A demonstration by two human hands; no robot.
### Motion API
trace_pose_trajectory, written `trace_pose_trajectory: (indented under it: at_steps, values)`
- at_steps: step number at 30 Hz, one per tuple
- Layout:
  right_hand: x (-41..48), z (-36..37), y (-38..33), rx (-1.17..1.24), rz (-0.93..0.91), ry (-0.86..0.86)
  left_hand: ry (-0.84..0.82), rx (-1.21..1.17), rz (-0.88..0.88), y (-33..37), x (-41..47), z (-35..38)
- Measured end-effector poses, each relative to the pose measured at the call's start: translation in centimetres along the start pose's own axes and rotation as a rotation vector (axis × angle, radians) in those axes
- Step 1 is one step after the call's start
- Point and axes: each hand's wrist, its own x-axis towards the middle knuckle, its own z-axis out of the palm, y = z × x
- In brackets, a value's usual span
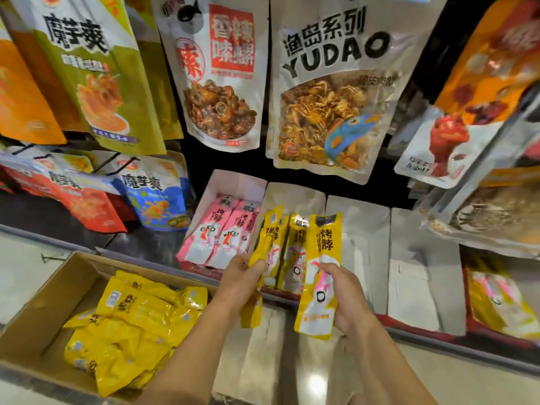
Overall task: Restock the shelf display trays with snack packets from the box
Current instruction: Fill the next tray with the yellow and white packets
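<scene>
My left hand (244,274) grips a yellow snack packet (253,309) at the front of a shelf display tray (295,194). My right hand (342,296) holds another yellow packet (320,276) upright just to the right, over the same tray's front edge. Two or three yellow packets (293,252) stand inside that tray between my hands. The cardboard box (43,314) sits on the floor at lower left with several yellow packets (131,325) piled in it. A tray of pink packets (219,235) stands left of the yellow tray.
Large snack bags (330,92) hang on pegs above the trays. Cardboard trays (359,238) showing no packets stand to the right, then one with yellow packets (496,302) at far right. The shelf edge (438,343) runs along the front. Pale floor lies below.
</scene>
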Motion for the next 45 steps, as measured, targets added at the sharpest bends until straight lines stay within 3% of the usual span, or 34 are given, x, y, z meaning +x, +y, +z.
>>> trace_pose_trajectory:
  at_steps: [6,15,18,23,32,45]
  values:
    - [1.3,-2.3,-0.5,-0.027,0.004,0.056,-0.226,0.015,-0.054,0.2,1.8,1.4]
    - [3.1,-5.4,-0.9,0.07,0.046,0.136,-0.242,0.045,-0.082,0.2,4.8,4.0]
    - [3.8,-6.2,-0.9,0.117,0.045,0.123,-0.228,0.068,-0.08,0.3,6.1,4.6]
    - [5.0,-7.5,-1.4,0.183,0.024,0.108,-0.112,0.203,0.07,0.4,8.4,5.7]
    - [6.9,-8.8,-1.6,0.228,0.004,0.085,-0.046,0.325,0.076,-1.9,12.4,8.8]
    - [8.0,-8.4,-0.8,0.19,0.018,0.077,0.093,0.909,0.193,-3.8,14.2,10.2]
